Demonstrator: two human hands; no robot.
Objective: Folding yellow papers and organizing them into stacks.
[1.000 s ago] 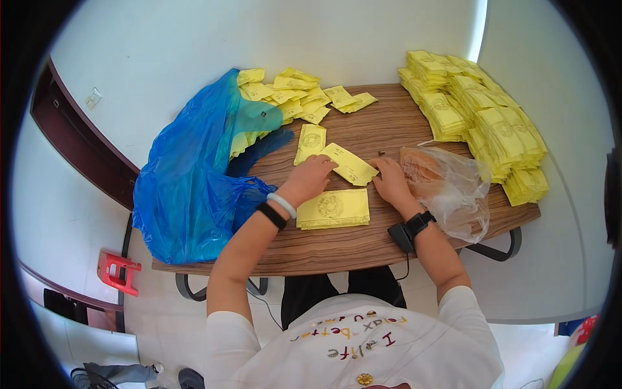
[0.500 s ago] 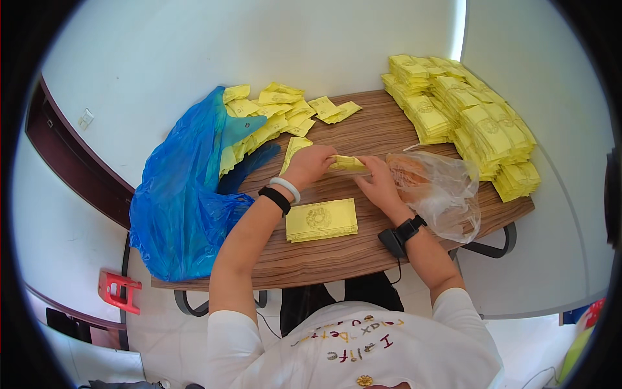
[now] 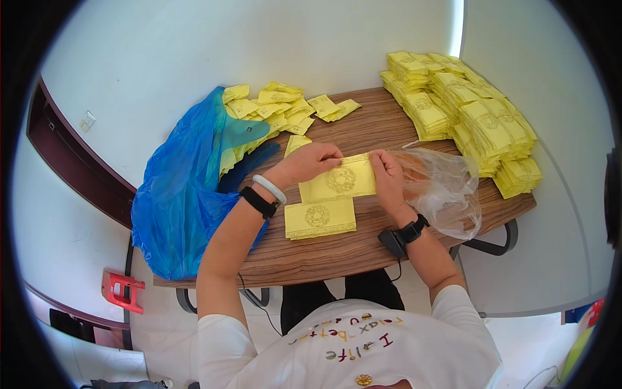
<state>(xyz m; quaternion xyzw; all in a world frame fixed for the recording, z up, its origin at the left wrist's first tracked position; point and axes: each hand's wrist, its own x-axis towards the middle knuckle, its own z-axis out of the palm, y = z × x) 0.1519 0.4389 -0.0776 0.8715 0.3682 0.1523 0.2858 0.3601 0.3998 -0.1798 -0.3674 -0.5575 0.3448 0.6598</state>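
Head view: left hand (image 3: 310, 162) and right hand (image 3: 387, 178) pinch a yellow envelope (image 3: 340, 181) by its ends above a stack (image 3: 320, 218) on the table (image 3: 337, 249).

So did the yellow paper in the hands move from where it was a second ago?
Yes. The yellow sheet lay flat on the wooden table by the small yellow stack; the left hand and right hand have now lifted it above that stack.

A single head-worn fisheye view looks steeply down from close above the table (image 3: 363, 249), its edges bending toward the dark rim.
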